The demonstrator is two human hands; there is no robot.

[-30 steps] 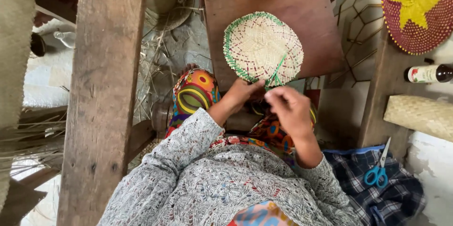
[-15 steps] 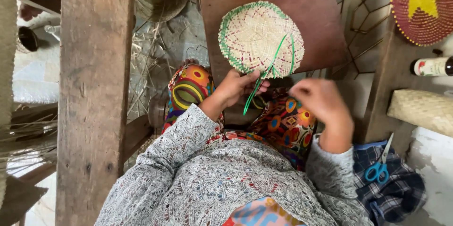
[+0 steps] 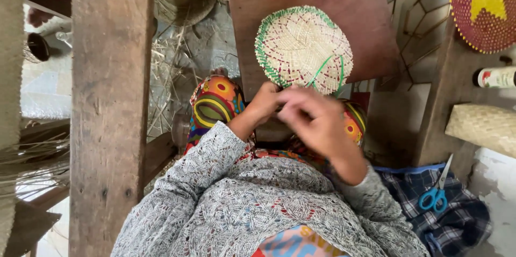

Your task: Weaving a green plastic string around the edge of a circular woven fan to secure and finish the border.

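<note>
Woven round mat [image 3: 303,47], pale straw with a green edge, lies on a brown board [image 3: 344,4] above the person's lap. A loose green strand [image 3: 322,69] loops at its 5 o'clock edge. Left hand [image 3: 266,104] pinches the mat's rim at 6 o'clock. Right hand [image 3: 312,117], blurred, sits just beside it, fingers curled, possibly gripping the strand. Blue-handled scissors [image 3: 436,195] lie on checked cloth [image 3: 457,219] at 4 o'clock, well apart.

two hands [image 3: 301,112], one scissors [image 3: 436,195], one bottle [image 3: 494,77]
</note>
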